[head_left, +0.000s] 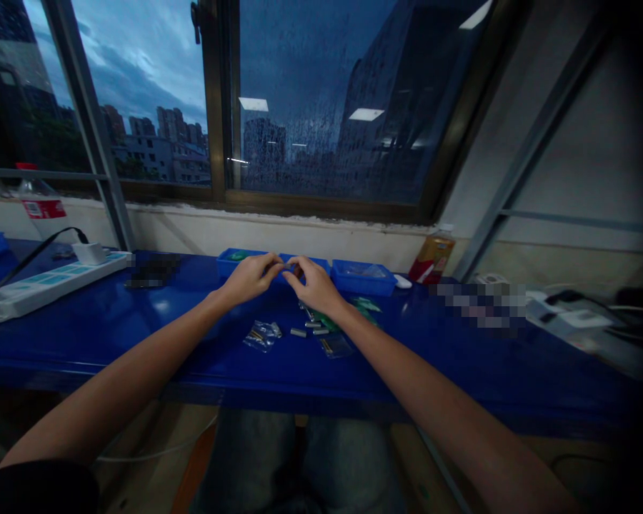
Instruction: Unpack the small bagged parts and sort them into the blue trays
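Both my hands are raised over the blue table, fingertips meeting in front of the small blue bins. My left hand [253, 277] is closed in a pinch, and my right hand [311, 283] pinches from the other side. Whatever lies between the fingertips is too small to make out. Below them on the table are several short metal cylinders [298, 333]. A clear plastic bag [262, 335] with thin brass-coloured pieces lies to the left, and another small bag [335, 346] is under my right forearm. Green pieces [365, 307] lie partly hidden behind my right wrist.
Blue bins [363, 277] line the back of the table [203, 364]. A drink bottle [433, 254] stands at the back right, beside a white object [402, 282]. On the left are a power strip [58, 284], a dark flat object [153, 271] and a red-capped bottle [40, 203].
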Motion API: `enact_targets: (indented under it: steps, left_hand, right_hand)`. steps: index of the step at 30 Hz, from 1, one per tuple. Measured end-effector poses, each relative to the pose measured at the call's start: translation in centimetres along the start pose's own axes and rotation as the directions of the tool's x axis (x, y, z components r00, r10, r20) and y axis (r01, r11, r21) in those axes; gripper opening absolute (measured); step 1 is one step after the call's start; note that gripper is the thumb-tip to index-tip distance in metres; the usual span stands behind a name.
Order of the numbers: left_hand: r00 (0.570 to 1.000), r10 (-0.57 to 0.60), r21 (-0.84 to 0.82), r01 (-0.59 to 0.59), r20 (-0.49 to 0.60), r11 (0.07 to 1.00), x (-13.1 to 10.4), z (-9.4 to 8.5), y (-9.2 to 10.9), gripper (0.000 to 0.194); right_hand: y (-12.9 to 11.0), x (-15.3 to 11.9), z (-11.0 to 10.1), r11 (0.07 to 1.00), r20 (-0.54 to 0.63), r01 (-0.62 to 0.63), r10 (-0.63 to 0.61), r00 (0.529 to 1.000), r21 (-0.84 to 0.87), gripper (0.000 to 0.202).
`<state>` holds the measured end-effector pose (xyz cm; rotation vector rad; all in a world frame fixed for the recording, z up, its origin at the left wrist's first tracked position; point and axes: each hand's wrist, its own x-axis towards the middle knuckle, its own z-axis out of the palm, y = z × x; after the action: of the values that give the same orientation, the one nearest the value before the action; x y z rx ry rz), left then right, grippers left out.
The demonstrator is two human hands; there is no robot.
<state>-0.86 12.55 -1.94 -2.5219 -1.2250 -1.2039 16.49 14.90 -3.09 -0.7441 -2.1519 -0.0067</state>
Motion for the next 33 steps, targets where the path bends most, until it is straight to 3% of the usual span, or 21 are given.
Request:
enact_targets:
  steps: [5,8,10,13,14,16,20,23,26,28,30,31,33]
  left_hand:
    - [0.995,-0.046,0.020,0.045,0.086,0.999,0.3,-0.2,0.0,0.034]
    - [0.957,-0.073,-0.038,0.087,0.280,0.995,0.3,-0.7,-0.7,0.039]
    - [0.862,-0.052,-0.083,0.108,0.505,0.991,0.0,-1.3,-1.1,0.035]
    - [0.652,0.012,-0.086,0.081,0.758,0.993,-0.5,-2.1,-1.4,0.037]
    - [0.605,0.018,-0.075,0.069,0.796,0.995,-0.7,-2.2,-1.3,0.043]
    - [0.567,0.009,-0.052,0.059,0.824,0.997,-0.8,-2.2,-1.1,0.047]
    - [0.595,0.038,-0.090,0.058,0.803,0.994,-0.8,-1.5,-0.9,0.025]
    - [0.650,0.061,-0.124,0.052,0.758,0.991,-0.6,-1.2,-1.4,0.013]
    - [0.720,0.038,-0.140,0.082,0.693,0.987,-0.4,-1.3,-2.1,0.016]
    - [0.826,-0.022,-0.122,0.109,0.564,0.987,-0.1,-1.5,-2.3,0.017]
    - [0.933,-0.111,-0.072,0.144,0.343,0.987,0.2,-1.6,-2.3,0.017]
    - [0.961,-0.156,-0.049,0.172,0.229,0.984,0.3,-1.7,-2.2,0.017]
    - [0.974,-0.223,-0.036,0.224,0.048,0.974,0.4,-1.7,-1.8,0.018]
  right_hand:
    - [-0.4,0.0,-0.2,1.000,0.031,0.025,-0.025,0.999,-0.006,0.014]
    - [0.1,0.1,-0.3,0.999,0.033,0.024,-0.022,0.999,-0.044,0.017]
    - [1.2,0.3,-0.4,0.995,-0.009,-0.012,0.012,1.000,-0.100,0.020]
    - [3.9,0.3,-0.7,0.962,-0.122,-0.152,0.127,0.984,-0.225,0.020]
    - [4.9,0.3,-0.8,0.942,-0.148,-0.204,0.170,0.974,-0.265,0.020]
    - [6.5,0.0,-1.2,0.898,-0.185,-0.292,0.241,0.953,-0.331,0.020]
    - [7.9,-0.5,-1.6,0.828,-0.204,-0.399,0.344,0.916,-0.394,0.023]
    - [7.8,-0.7,-1.5,0.815,-0.173,-0.417,0.379,0.909,-0.402,0.024]
    - [7.6,-0.6,-1.5,0.814,-0.173,-0.429,0.393,0.903,-0.392,0.025]
    - [7.2,-0.4,-1.5,0.823,-0.199,-0.433,0.385,0.901,-0.367,0.027]
    - [6.3,-0.1,-1.4,0.862,-0.195,-0.409,0.365,0.910,-0.300,0.031]
    - [5.6,0.1,-1.3,0.890,-0.168,-0.389,0.357,0.919,-0.239,0.033]
    - [3.8,0.5,-0.9,0.929,-0.053,-0.370,0.368,0.928,-0.033,0.039]
